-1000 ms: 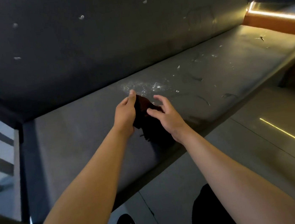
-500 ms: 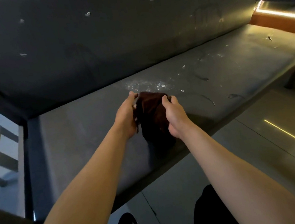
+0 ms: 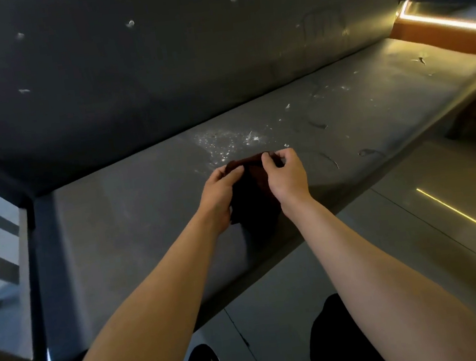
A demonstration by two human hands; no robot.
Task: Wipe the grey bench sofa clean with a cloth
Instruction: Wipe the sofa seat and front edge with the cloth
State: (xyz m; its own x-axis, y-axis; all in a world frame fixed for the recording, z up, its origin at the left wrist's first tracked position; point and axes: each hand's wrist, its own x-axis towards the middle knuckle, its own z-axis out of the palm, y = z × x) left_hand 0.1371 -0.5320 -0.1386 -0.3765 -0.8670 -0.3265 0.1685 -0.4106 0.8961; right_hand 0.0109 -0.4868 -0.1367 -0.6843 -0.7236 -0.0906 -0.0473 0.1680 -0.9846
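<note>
Dark cloth point(image 3: 252, 193): pinched at top edge by left hand point(image 3: 220, 196) and right hand point(image 3: 287, 177), apparently hanging above bench sofa seat point(image 3: 122, 224). White crumb patch point(image 3: 226, 144): just beyond fingertips, equally near both hands.

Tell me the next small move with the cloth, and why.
Probably lower the cloth onto the seat and push it forward through the white specks. The left hand and right hand pinch its top edge, so it hangs between them, and the specks lie just beyond.
</note>
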